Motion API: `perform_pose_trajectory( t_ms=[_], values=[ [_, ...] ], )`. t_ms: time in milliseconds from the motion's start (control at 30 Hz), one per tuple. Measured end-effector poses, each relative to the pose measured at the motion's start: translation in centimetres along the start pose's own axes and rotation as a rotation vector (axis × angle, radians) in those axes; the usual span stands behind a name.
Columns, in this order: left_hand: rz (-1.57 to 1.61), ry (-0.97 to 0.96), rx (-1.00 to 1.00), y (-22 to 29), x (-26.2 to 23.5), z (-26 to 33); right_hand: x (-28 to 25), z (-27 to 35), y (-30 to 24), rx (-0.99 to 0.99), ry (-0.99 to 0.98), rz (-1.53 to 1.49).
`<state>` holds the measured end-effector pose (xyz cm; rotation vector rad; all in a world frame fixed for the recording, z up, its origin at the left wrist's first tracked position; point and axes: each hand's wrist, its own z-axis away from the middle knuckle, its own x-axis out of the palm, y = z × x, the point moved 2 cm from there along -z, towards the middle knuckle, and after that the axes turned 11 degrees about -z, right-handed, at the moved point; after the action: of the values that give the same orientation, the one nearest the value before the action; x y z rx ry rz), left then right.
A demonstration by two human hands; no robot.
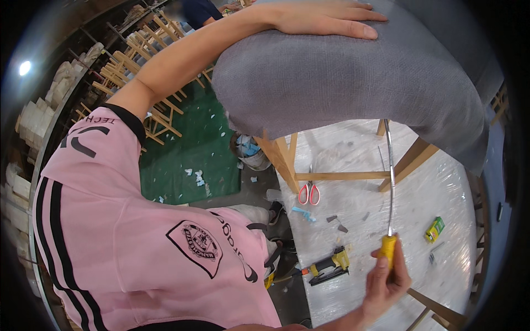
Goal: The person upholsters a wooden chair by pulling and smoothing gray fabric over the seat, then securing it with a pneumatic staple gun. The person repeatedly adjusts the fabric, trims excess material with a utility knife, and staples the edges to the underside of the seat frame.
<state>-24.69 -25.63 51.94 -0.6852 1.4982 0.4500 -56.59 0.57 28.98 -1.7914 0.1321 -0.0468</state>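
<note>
A chair with a grey fabric-covered seat and wooden legs stands on the table, its legs joined by a wooden rail. My left hand lies flat on top of the grey cloth, fingers stretched out. Lower right, my right hand is closed round the yellow handle of a tool with a long, slightly bent metal shaft. The shaft's far end runs up to the lower edge of the cloth, where its tip is hidden.
Plastic film covers the table. On it lie red-handled scissors, a yellow-and-black staple gun, a green-yellow box and scraps. A bucket stands on the floor. Wooden chair frames and another person are beyond.
</note>
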Motion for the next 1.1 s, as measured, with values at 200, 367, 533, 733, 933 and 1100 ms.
perform_pose_trajectory(
  t_ms=[200, 367, 533, 733, 933, 1100],
  values=[
    [-0.014, 0.02, 0.0, -1.2, 1.7, -0.6, 0.2, -6.1, -15.4, 0.676, -0.218, 1.12],
    [-0.023, 0.078, -0.018, -1.6, 1.9, -1.5, -5.8, -10.4, -15.2, -0.847, -0.204, 1.788],
    [-0.073, 0.296, -0.079, -3.6, 6.2, -2.8, -4.7, -20.3, -13.6, -0.843, 0.01, 1.753],
    [0.238, 0.307, -0.028, -3.0, 4.0, 2.8, -4.9, -21.6, -10.1, -0.84, 0.059, 1.621],
    [0.183, 0.738, -0.037, 1.4, 8.1, 13.4, -19.8, -2.7, 20.5, -0.004, -0.075, 1.158],
    [0.291, 0.831, 0.052, 0.8, 8.5, 12.0, -13.3, 15.6, 41.5, 0.61, 0.247, 0.732]
  ],
)
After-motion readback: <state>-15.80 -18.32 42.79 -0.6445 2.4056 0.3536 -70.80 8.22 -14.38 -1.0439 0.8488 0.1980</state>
